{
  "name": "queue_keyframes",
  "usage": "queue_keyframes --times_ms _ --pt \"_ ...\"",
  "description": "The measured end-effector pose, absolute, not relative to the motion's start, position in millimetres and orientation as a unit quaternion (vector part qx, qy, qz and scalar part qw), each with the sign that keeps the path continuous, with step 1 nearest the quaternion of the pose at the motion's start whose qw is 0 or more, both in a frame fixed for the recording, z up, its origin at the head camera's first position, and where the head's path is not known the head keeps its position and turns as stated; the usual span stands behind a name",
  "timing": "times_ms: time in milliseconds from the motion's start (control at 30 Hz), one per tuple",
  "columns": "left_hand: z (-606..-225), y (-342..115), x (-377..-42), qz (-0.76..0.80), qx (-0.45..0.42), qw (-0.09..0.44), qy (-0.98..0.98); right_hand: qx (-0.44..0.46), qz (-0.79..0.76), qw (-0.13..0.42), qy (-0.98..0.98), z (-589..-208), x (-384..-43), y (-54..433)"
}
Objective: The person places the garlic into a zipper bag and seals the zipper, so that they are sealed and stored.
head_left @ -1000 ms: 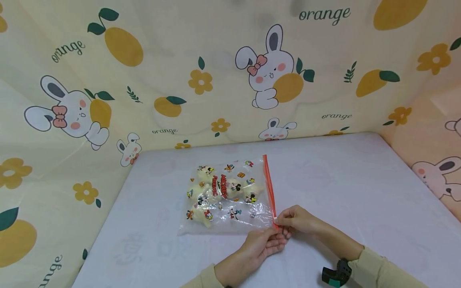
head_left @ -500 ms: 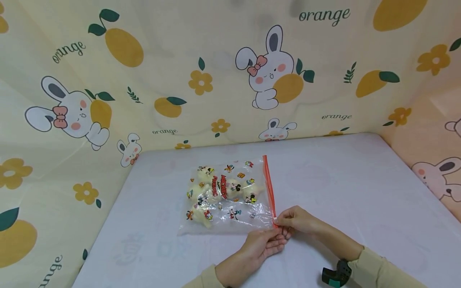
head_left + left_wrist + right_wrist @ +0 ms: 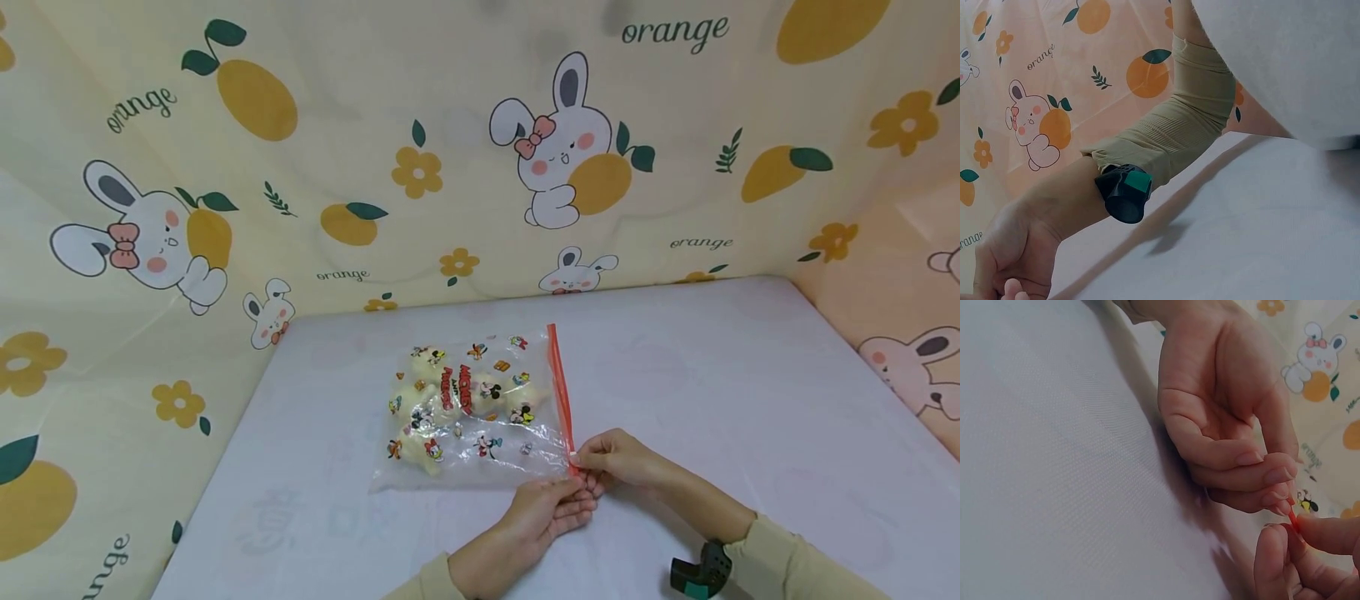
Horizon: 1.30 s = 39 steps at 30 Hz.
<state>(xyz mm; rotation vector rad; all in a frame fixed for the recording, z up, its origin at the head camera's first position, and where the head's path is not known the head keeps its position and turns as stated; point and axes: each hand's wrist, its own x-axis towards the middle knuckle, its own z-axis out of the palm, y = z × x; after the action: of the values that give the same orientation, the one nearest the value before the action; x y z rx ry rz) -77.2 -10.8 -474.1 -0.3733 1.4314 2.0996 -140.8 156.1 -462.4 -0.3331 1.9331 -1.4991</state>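
A clear zip bag point(image 3: 495, 454) printed with cartoon figures lies flat on the table, its red zip strip point(image 3: 558, 383) along the right side. Pale yellow, rounded pieces point(image 3: 412, 404) show through the plastic, partly covered by the print. My left hand point(image 3: 536, 518) pinches the near end of the red strip between thumb and fingers. Right beside it, my right hand point(image 3: 626, 458) pinches a small white slider point(image 3: 573, 457) on that strip. In the right wrist view, the left hand point(image 3: 1229, 419) and right hand point(image 3: 1313, 562) meet at a sliver of red strip.
A white cloth covers the table point(image 3: 712, 375). Curtains point(image 3: 465, 108) printed with rabbits and oranges hang behind it and on both sides. A black device with a green patch point(image 3: 699, 571) is strapped to the right wrist.
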Motion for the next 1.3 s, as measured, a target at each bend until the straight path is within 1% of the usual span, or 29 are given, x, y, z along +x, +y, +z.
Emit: queue_keyframes --times_ms 400,1300 --pt "-473.6 -10.9 -77.3 0.787 -0.131 0.277 0.535 -0.112 -0.566 0.329 0.748 -460.7 -145.0 155.7" --pt "-476.2 -13.6 -75.1 0.787 -0.128 0.289 0.530 -0.084 -0.600 0.338 0.720 -464.1 -150.2 154.3"
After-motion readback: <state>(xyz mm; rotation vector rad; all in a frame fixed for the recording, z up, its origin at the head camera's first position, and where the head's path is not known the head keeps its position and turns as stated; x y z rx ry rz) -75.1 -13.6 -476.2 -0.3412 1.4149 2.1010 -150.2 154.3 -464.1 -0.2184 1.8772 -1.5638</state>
